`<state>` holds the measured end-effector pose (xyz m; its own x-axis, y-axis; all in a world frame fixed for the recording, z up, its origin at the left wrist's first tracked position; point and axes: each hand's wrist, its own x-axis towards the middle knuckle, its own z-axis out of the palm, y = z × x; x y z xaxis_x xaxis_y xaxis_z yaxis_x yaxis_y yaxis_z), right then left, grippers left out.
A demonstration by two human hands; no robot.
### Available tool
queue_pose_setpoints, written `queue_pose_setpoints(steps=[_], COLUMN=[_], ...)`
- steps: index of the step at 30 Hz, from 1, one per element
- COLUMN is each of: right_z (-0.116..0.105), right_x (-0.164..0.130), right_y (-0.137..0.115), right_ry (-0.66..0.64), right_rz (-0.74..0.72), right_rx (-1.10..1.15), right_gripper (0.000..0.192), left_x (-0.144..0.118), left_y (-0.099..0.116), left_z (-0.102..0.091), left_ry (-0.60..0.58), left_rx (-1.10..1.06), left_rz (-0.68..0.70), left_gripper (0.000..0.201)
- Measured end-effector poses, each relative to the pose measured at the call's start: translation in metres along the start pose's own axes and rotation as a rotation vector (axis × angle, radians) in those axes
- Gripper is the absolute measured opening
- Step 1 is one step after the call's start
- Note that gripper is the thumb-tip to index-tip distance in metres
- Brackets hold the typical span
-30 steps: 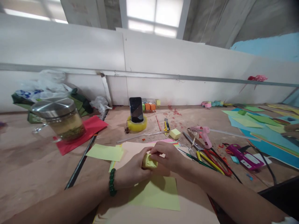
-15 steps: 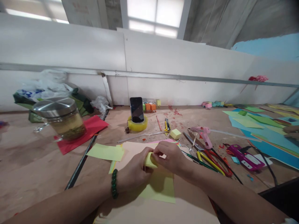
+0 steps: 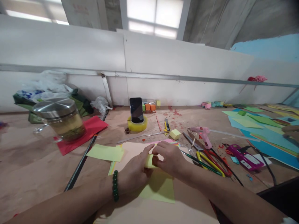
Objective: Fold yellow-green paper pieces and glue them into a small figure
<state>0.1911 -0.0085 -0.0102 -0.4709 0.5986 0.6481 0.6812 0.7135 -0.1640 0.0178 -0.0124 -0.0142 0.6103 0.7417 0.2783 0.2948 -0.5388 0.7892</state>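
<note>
Head view: your left hand (image 3: 134, 172) and right hand (image 3: 169, 157) both pinch the small yellow fold (image 3: 149, 161), held just above the yellow sheet (image 3: 158, 188) on the counter (image 3: 35, 174). Keep thumbs pressing the crease flat and square the edges before you let go (scissors (image 3: 211, 161) lie near your right wrist, so mind them).

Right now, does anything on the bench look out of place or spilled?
Red scraps lie scattered on the table behind the pink glue gun. A phone stands propped in a tape roll. Both hands hold the folded yellow paper; nothing looks damaged.
</note>
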Motion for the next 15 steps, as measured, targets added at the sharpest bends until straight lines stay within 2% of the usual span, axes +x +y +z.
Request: queue_pose_setpoints(steps=[3, 8, 15], right_z=[0.0012, -0.0009, 0.0009], right_x=[0.0006, 0.0012, -0.0017], right_y=[-0.0029, -0.0038, 0.0014], right_ry=[0.033, 0.07, -0.024], right_rz=[-0.068, -0.048, -0.056], right_rx=[-0.048, -0.006, 0.045], right_gripper=[0.019, 0.018, 0.017], left_x=[-0.0022, -0.0048, -0.0066], left_y=[-0.0018, -0.003, -0.0088], left_z=[0.0022, 0.0025, 0.0029], left_ry=[-0.012, -0.006, -0.016], left_rx=[0.043, 0.042, 0.097], left_rz=[-0.057, -0.095, -0.063], left_gripper=[0.085, 0.092, 0.092])
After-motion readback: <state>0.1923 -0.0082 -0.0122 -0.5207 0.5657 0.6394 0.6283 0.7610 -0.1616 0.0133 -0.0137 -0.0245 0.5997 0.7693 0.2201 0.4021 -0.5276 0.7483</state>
